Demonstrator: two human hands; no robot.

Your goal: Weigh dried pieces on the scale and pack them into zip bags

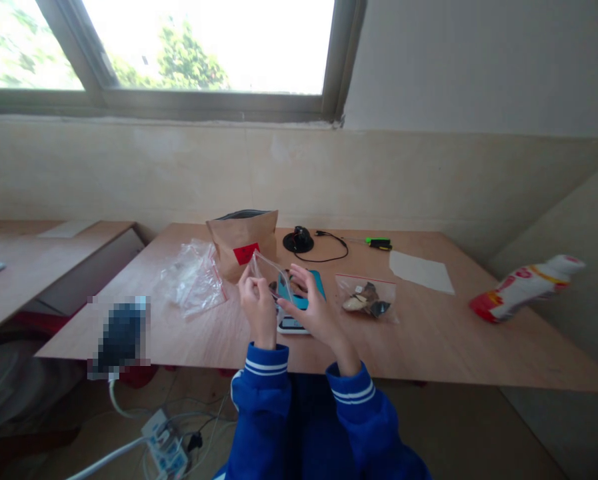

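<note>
Above the scale, a clear plastic zip bag (261, 264) is held up at a slant between my two hands. My left hand (259, 303) is closed, its fingers pinching the bag's left side. On the other side my right hand (319, 313) has its thumb and fingers around the bag's right edge, curved rather than tightly closed. Something dark shows through the bag's lower part; I cannot make out what. Beneath the hands sits a digital scale (289, 325) with a blue top and white front, partly hidden. To the right lies a filled zip bag (366, 301) with dark and pale pieces.
A brown paper pouch (241, 237) stands behind my left hand, beside loose clear bags (193, 280). Farther back are a black round-based device (299, 240) with a cable and screwdrivers (379, 244). White paper (421, 271) and a bottle (523, 290) lie right; a phone-like object (121, 337) is left.
</note>
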